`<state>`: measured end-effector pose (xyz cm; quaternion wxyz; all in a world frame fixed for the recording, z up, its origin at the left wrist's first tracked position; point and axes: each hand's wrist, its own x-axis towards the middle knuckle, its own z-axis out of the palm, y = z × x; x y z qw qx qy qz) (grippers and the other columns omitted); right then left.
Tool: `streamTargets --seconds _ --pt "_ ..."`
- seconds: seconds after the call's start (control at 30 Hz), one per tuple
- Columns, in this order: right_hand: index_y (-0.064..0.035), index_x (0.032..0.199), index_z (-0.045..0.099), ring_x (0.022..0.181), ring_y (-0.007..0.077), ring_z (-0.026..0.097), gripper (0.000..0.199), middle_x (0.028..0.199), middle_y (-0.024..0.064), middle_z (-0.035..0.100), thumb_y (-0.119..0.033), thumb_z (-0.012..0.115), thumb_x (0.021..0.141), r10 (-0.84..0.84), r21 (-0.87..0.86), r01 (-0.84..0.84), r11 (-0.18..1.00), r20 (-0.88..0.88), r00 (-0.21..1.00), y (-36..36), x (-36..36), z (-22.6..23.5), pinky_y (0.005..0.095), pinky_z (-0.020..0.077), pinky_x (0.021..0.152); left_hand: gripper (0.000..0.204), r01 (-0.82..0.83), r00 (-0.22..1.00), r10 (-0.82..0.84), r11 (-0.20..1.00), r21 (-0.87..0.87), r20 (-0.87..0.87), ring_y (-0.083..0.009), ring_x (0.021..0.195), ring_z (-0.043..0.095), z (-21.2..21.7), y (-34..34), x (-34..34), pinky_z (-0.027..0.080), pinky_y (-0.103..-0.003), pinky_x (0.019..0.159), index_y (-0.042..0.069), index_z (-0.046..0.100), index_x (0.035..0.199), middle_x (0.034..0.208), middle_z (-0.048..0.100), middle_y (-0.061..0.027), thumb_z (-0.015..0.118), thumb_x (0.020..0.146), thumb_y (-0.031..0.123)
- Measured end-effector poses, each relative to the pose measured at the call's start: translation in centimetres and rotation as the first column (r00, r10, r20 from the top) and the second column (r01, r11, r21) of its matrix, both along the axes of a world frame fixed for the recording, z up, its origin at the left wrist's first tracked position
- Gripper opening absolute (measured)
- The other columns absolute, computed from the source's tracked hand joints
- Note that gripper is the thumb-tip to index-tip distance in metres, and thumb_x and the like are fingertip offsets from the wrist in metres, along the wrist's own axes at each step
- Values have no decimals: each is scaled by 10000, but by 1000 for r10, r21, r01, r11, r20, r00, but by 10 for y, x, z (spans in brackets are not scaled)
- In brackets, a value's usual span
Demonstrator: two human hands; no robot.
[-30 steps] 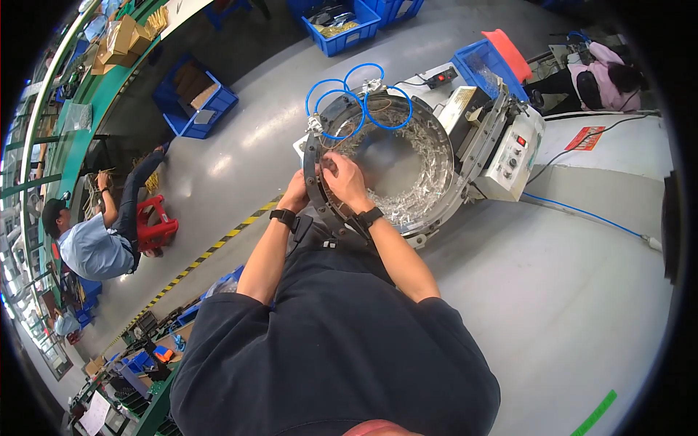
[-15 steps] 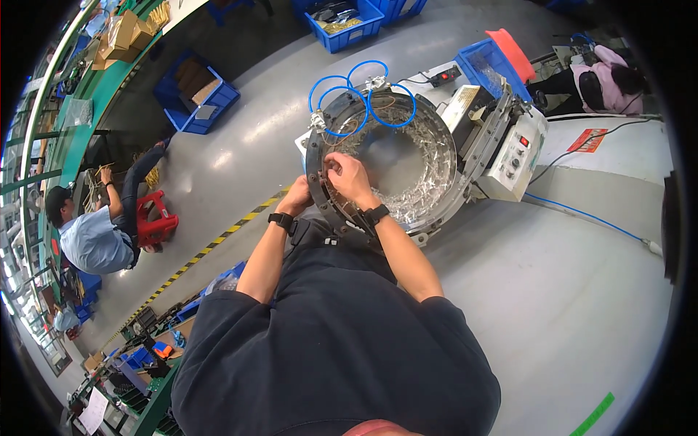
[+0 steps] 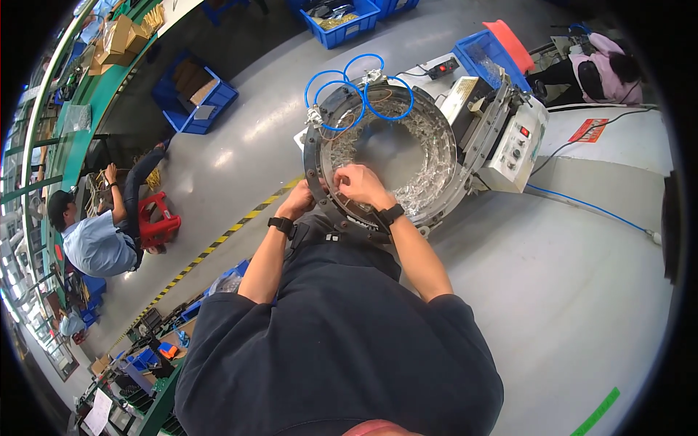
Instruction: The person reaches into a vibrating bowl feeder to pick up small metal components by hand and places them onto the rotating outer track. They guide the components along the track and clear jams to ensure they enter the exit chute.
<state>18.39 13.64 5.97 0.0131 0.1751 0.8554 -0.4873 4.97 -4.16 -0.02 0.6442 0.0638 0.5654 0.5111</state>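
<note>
A round vibratory feeder bowl (image 3: 449, 171) with a dark rim stands in front of me, with many small shiny metal parts (image 3: 429, 156) heaped around its inner wall. My right hand (image 3: 361, 184) reaches over the near left rim into the bowl, its fingers curled and pinched together; what they hold, if anything, is too small to make out. At the outer left side of the rim is my left hand (image 3: 297, 199), fingers bent against the edge and partly hidden by it. Blue air tubes (image 3: 392, 116) loop over the far side of the bowl.
A white control box (image 3: 518, 151) with a red switch adjoins the bowl on the right. Behind it sit a blue bin (image 3: 486, 62) and a red tray (image 3: 509, 45). A seated person (image 3: 98, 236) works at the left bench. Blue crates (image 3: 193, 94) stand on the floor.
My right hand has shifted slightly right and toward me, deeper inside the bowl's near wall. My left hand stays at the rim's outer left side.
</note>
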Motion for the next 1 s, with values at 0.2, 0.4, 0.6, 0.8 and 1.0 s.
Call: streamTargets --seconds 0.2,0.4,0.6,0.8,1.0 --pt "-49 859 667 728 287 632 143 745 131 630 -126 605 755 -184 121 178 977 39 982 7 8 -4 398 498 678 197 -186 979 182 982 36 92 -28 467 415 27 11 -15 290 -197 400 89 635 1123 709 581 66 549 972 183" --pt "-81 901 662 780 326 631 171 814 141 647 -164 638 754 -360 -97 348 932 -144 922 -3 -30 7 418 512 703 254 -371 922 368 929 4 116 -57 568 524 38 44 -9 430 -200 489 81 595 1212 793 602 52 525 990 184" --pt "-84 945 649 773 332 628 206 843 143 639 -158 643 753 -337 -92 327 941 -136 932 -3 -37 -15 421 512 697 163 -287 955 277 953 99 109 -76 676 574 19 43 -22 487 -236 592 92 631 1061 813 603 45 553 975 207" --pt "-54 955 660 701 269 624 212 797 121 632 -122 643 754 -410 70 420 905 -121 904 -2 -28 -10 368 506 664 133 -230 972 223 970 83 78 -72 693 567 5 36 -25 481 -245 609 106 629 934 824 602 47 567 965 220" --pt "-40 952 671 696 245 628 205 790 120 635 -120 640 765 -400 -64 395 916 -178 899 -5 -43 1 351 508 656 134 -200 976 192 977 79 100 -70 728 562 7 34 -28 474 -238 637 108 638 958 835 603 43 581 962 229"
